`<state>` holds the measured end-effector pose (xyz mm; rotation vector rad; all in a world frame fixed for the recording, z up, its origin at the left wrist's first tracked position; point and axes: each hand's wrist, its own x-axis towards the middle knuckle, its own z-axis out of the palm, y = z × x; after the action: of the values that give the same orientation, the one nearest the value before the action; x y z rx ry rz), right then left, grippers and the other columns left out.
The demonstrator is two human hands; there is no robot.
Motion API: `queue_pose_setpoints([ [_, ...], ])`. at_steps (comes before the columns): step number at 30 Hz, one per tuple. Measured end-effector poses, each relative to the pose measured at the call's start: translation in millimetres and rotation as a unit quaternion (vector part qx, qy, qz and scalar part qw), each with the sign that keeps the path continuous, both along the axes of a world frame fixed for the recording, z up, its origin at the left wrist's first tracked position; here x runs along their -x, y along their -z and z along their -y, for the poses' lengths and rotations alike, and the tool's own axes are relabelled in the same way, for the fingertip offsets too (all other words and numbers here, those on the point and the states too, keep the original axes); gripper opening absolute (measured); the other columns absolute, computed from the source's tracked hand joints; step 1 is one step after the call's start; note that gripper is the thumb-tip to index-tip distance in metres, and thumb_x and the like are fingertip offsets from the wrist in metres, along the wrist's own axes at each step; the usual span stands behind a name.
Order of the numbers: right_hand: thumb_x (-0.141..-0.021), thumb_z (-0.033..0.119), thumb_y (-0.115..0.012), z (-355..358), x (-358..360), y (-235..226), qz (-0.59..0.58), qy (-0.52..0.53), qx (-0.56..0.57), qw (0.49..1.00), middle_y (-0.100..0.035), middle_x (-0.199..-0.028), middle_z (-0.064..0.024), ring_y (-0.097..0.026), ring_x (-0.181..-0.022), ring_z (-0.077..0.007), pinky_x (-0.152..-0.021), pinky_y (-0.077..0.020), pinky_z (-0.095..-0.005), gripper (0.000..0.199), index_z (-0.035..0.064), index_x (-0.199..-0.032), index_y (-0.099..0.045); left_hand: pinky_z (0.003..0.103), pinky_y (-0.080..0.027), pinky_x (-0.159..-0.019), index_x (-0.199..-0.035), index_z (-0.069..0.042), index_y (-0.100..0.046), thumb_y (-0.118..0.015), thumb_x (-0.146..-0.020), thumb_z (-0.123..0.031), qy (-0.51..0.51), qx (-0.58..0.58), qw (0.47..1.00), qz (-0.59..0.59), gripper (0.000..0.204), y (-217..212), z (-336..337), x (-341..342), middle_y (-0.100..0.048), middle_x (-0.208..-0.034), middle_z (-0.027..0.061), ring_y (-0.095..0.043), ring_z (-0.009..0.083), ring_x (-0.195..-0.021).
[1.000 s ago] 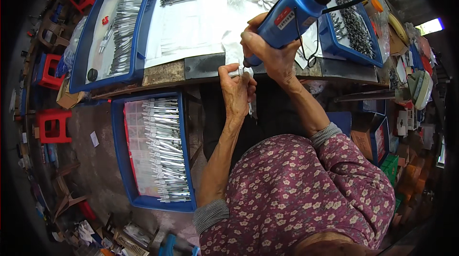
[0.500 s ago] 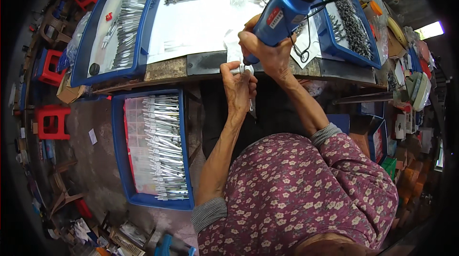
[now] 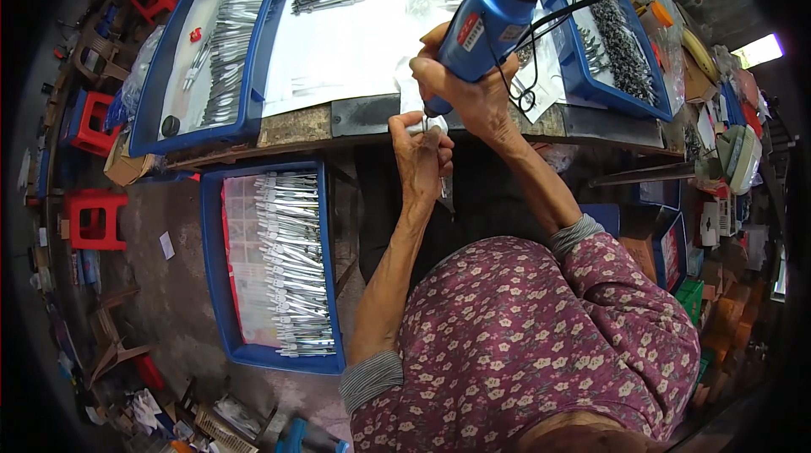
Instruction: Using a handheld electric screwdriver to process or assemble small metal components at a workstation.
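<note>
My right hand grips a blue electric screwdriver with a black cable, its tip pointing down at the table's front edge. Just below it, my left hand pinches a small metal part and holds it under the tool's tip. Both hands are close together at the edge of the worktable.
A blue tray of silver metal parts sits low at my left. Two more blue trays, one at the left and one at the right, hold metal pieces on the table. Red stools stand on the floor at left. Clutter fills the right side.
Both hands and the screwdriver have stayed at the same spot at the table's edge; the view has shifted slightly, and the tool is tilted a little more upright.
</note>
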<state>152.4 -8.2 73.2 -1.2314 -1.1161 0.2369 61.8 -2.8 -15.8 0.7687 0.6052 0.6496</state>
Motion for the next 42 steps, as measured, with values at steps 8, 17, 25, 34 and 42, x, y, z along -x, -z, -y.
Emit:
queue_pose_setpoints([
  [8, -0.070, -0.004, -0.061, 0, 0, -1, -0.009, 0.002, 0.003, 1.000, -0.058, -0.064, -0.0065, -0.057, -0.052, -0.0103, -0.046, -0.0469, -0.0225, 0.020, -0.0034, -0.088, -0.053, 0.018, -0.031, -0.037, -0.103, -0.006, -0.029, -0.051, -0.080, -0.014, 0.000, -0.007, 1.000, 0.001, 0.033, 1, 1, 0, -0.048, -0.062, 0.0056, -0.041, 0.0061, -0.047],
  [17, -0.069, -0.005, -0.061, -5, 4, 1, -0.021, -0.001, 0.025, 0.999, -0.058, -0.062, -0.0058, -0.057, -0.051, -0.0101, -0.045, -0.0464, -0.0221, 0.019, -0.0030, -0.086, -0.053, 0.021, -0.032, -0.033, -0.101, -0.007, -0.028, -0.053, -0.076, -0.012, -0.001, 0.014, 1.000, 0.015, 0.036, 7, -1, 0, -0.046, -0.063, 0.0091, -0.039, 0.0078, -0.043],
  [25, -0.066, -0.002, -0.062, -7, 8, 15, 0.047, 0.055, -0.018, 0.997, -0.059, -0.061, -0.0040, -0.057, -0.051, -0.0093, -0.046, -0.0467, -0.0208, 0.011, -0.0003, -0.075, -0.056, 0.017, -0.029, -0.036, -0.100, -0.007, -0.029, -0.047, -0.081, -0.011, -0.002, 0.006, 1.000, 0.008, 0.027, 0, 1, -2, -0.047, -0.061, 0.0051, -0.039, 0.0059, -0.044],
  [34, -0.066, 0.000, -0.064, -12, 6, 4, 0.059, 0.054, 0.037, 0.996, -0.058, -0.058, -0.0041, -0.056, -0.050, -0.0077, -0.043, -0.0442, -0.0206, 0.008, -0.0009, -0.071, -0.057, 0.017, -0.029, -0.036, -0.098, -0.008, -0.029, -0.046, -0.081, -0.011, -0.021, -0.004, 1.000, 0.018, 0.024, -1, 2, -2, -0.047, -0.059, 0.0043, -0.039, 0.0053, -0.044],
  [42, -0.067, 0.002, -0.066, -4, 5, 2, 0.018, 0.009, 0.030, 0.999, -0.060, -0.065, -0.0057, -0.058, -0.052, -0.0101, -0.047, -0.0480, -0.0218, 0.019, -0.0005, -0.084, -0.057, 0.017, -0.029, -0.035, -0.099, -0.008, -0.029, -0.049, -0.079, -0.014, -0.026, -0.003, 1.000, 0.012, 0.028, 6, 3, -1, -0.046, -0.059, 0.0048, -0.038, 0.0054, -0.043],
])
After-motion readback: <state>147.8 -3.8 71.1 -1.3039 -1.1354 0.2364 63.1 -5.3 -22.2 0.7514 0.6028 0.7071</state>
